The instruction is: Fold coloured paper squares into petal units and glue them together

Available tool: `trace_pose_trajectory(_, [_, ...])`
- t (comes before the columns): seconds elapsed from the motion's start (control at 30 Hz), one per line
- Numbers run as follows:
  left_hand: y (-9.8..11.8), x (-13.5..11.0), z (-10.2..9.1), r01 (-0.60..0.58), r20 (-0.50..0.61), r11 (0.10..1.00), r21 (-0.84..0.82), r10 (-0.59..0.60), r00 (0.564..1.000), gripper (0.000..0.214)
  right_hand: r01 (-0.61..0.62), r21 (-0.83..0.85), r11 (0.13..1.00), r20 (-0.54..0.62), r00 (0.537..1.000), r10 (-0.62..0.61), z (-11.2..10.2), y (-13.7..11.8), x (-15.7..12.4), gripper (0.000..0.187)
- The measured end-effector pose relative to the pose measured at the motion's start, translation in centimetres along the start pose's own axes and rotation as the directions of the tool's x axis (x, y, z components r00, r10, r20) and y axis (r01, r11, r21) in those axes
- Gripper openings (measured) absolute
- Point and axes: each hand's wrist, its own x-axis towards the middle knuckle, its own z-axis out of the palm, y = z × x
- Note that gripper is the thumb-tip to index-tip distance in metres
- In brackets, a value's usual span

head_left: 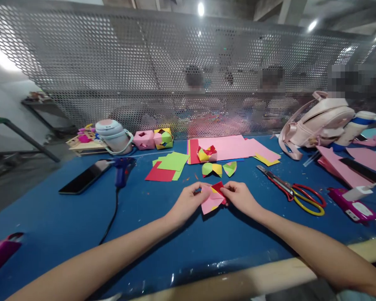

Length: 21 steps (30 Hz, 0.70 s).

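Note:
Between my two hands is a folded paper piece (210, 203) in pink, red and yellow, held just over the blue table. My left hand (188, 201) pinches its pink left side between thumb and fingers. At its red right side, my right hand (240, 197) grips the paper with thumb and fingertips. Just beyond my hands lie a yellow-green folded paper piece (212, 169) and a smaller green folded piece (229, 168). Behind them sits a folded paper form (207, 153) in pink, red and yellow.
Green and red paper squares (169, 165), a glue gun (121, 171) with its cord and a phone (85, 177) lie to the left. Scissors (303, 196) and a utility knife (271, 174) lie right. Pink sheets (232, 146), finished paper cubes (144, 139) and a backpack (324, 119) stand before the perforated screen (156, 62).

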Motion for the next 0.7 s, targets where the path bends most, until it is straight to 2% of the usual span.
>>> trace_pose_trajectory(0.1, [-0.3,0.3,-0.3,-0.003,0.004,1.0,0.006,0.003,1.0,0.023,0.022,-0.051,0.998,-0.024,0.999,-0.023,0.0,-0.1,0.0,0.016])
trace_pose_trajectory(0.3, [-0.1,0.2,-0.4,0.03,0.025,0.997,0.071,-0.032,0.999,0.025,0.204,-0.183,0.962,-0.069,0.973,-0.22,0.1,-0.5,0.6,0.016])
trace_pose_trajectory(0.47, [-0.6,0.9,-1.3,0.045,-0.097,0.998,0.053,-0.039,0.995,0.019,0.19,-0.298,0.935,-0.02,0.978,-0.205,-1.2,0.1,1.2,0.019])
trace_pose_trajectory(0.6, [-1.2,1.9,-2.1,0.07,-0.16,0.998,-0.007,-0.07,0.985,0.016,0.246,-0.404,0.881,0.03,0.966,-0.256,-2.9,1.2,1.5,0.018])
trace_pose_trajectory(0.7, [-1.3,2.3,-2.2,0.072,-0.163,0.997,-0.013,-0.073,0.984,0.012,0.294,-0.445,0.846,-0.085,0.927,-0.366,-3.7,1.1,1.4,0.023])
